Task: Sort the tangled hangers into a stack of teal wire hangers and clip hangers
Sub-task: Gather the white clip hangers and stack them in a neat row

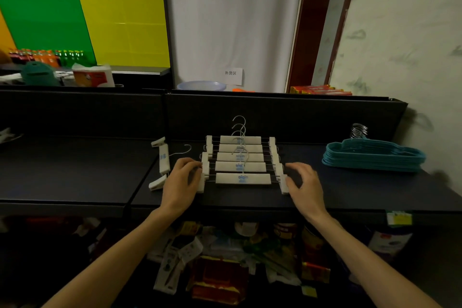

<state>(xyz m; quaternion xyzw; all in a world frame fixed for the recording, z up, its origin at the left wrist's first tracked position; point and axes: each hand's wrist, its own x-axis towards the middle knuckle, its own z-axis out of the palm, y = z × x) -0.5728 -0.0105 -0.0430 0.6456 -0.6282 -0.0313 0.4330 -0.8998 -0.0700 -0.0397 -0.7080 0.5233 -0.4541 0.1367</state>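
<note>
Dark shelf top (75,170), head view. Row of five white clip hangers (241,161) laid overlapping at centre, bars running left-right, hooks pointing away toward back panel. Left hand (181,182) touches left-end clips, fingers loosely bent; right hand (303,184) by right-end clips, fingers spread; neither clamped on anything. One stray clip hanger (163,160) to left, turned: bar runs front-back, hook points right. Teal wire hangers (372,157) stacked far right, hooks rearward. Likely step: square up row. Tip: push both ends inward evenly, keep hooks aligned, then turn stray to match & add.
</note>
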